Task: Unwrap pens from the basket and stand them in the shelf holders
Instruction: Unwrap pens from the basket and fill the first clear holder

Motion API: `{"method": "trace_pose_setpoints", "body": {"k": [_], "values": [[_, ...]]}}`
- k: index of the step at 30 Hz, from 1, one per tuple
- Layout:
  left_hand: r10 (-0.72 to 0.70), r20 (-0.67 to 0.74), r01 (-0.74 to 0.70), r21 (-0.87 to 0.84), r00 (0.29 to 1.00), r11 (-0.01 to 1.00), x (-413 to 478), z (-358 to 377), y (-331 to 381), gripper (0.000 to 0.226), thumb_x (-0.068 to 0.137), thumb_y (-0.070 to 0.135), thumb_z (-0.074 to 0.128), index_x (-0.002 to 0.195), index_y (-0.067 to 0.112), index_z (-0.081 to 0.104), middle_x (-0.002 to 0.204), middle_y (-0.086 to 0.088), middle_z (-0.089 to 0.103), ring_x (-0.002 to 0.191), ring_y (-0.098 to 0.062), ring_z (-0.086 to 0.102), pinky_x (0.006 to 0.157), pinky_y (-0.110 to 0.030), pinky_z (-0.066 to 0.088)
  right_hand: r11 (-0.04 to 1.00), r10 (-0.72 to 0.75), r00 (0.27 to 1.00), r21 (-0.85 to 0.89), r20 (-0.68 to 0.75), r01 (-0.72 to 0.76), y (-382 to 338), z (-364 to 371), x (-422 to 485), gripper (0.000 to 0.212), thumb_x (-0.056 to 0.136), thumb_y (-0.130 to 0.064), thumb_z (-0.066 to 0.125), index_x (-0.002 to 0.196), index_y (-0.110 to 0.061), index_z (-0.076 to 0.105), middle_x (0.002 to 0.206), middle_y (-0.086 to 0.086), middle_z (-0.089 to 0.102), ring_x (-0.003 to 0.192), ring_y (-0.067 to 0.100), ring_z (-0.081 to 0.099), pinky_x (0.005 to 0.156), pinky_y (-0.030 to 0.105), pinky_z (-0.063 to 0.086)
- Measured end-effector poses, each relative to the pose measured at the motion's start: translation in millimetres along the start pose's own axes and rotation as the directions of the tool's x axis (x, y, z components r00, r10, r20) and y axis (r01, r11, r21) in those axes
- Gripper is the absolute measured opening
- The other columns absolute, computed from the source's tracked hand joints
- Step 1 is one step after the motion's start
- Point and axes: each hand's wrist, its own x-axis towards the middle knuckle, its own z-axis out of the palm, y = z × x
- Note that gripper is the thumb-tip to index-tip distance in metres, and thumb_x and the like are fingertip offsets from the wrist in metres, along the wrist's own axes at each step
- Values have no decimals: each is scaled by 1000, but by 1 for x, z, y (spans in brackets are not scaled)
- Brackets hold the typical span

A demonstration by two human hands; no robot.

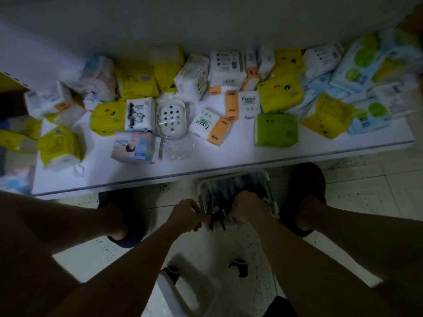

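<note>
A white basket full of dark wrapped pens stands on the tiled floor between my feet, just under the shelf edge. My left hand and my right hand meet at the basket's near edge, both gripping a small bundle of dark pens held between them. The fingers of both hands are curled round the bundle. No pen holders are in view.
A low white shelf carries many tissue packs in yellow, green, white and blue, plus a white perforated soap dish in clear wrap. My dark slippers flank the basket. A white stool is below me.
</note>
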Motion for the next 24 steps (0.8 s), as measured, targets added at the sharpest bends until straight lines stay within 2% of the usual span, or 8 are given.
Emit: {"method": "trace_pose_setpoints", "body": {"k": [3, 7, 9, 12, 15, 19, 22, 24], "values": [[58, 30, -55, -65, 998, 996, -23, -14, 12, 18, 92, 24, 62, 106, 13, 57, 79, -8, 70, 60, -11, 64, 51, -17, 49, 991, -74, 996, 113, -43, 78, -10, -17, -17, 14, 83, -7, 67, 73, 2, 64, 64, 13, 56, 60, 24, 57, 66, 36, 56], [240, -13, -240, -89, 971, 967, -59, -42, 31, 17, 98, 10, 49, 102, 5, 65, 78, -14, 66, 54, -11, 62, 46, -17, 48, 929, -235, 960, 254, -153, 268, -30, -40, -52, 26, 78, 0, 70, 102, -2, 60, 90, 10, 65, 83, 27, 63, 70, 34, 52], [298, -83, -306, -115, 951, 945, -76, -59, 37, 18, 96, 3, 47, 88, 10, 62, 72, -8, 59, 50, -10, 59, 47, -19, 48, 880, -312, 931, 313, -188, 358, -49, -50, -73, 17, 78, 2, 69, 90, -8, 64, 81, 9, 65, 75, 26, 64, 64, 34, 54], [389, -232, -415, -71, 891, 907, -101, -84, 44, 25, 92, 2, 51, 77, 21, 58, 70, 3, 60, 59, -11, 59, 58, -24, 51, 814, -326, 897, 394, -297, 426, -82, -67, -106, 7, 82, -16, 70, 77, -15, 66, 77, 7, 71, 70, 24, 70, 67, 37, 60], [495, -313, -536, -56, 811, 843, -131, -109, 49, 13, 92, -6, 45, 89, 1, 55, 75, -5, 57, 54, -7, 55, 53, -21, 49, 750, -400, 837, 392, -373, 533, -117, -83, -144, 17, 85, -26, 68, 77, -11, 68, 76, 6, 71, 74, 19, 71, 76, 45, 59], [556, -477, -643, -25, 681, 766, -171, -141, 52, 15, 96, 9, 43, 93, 8, 58, 76, -9, 59, 64, -18, 53, 66, -40, 51, 643, -517, 756, 401, -402, 653, -164, -99, -194, 5, 87, -10, 69, 89, -6, 71, 80, 11, 71, 74, 21, 71, 73, 40, 61], [589, -588, -751, -48, 554, 658, -210, -162, 53, 16, 96, 12, 50, 89, 17, 64, 73, 1, 62, 61, -7, 55, 62, -30, 48, 579, -578, 664, 335, -475, 744, -196, -106, -228, 20, 83, -7, 71, 91, -23, 65, 78, 1, 68, 74, 19, 71, 71, 44, 60], [594, -649, -810, -59, 475, 583, -237, -177, 52, 15, 93, 10, 57, 90, 20, 68, 73, 2, 66, 62, -6, 59, 61, -23, 50, 532, -592, 611, 315, -526, 786, -215, -112, -250, 21, 83, -7, 71, 92, -25, 63, 80, 0, 68, 75, 15, 70, 71, 46, 59]]}}
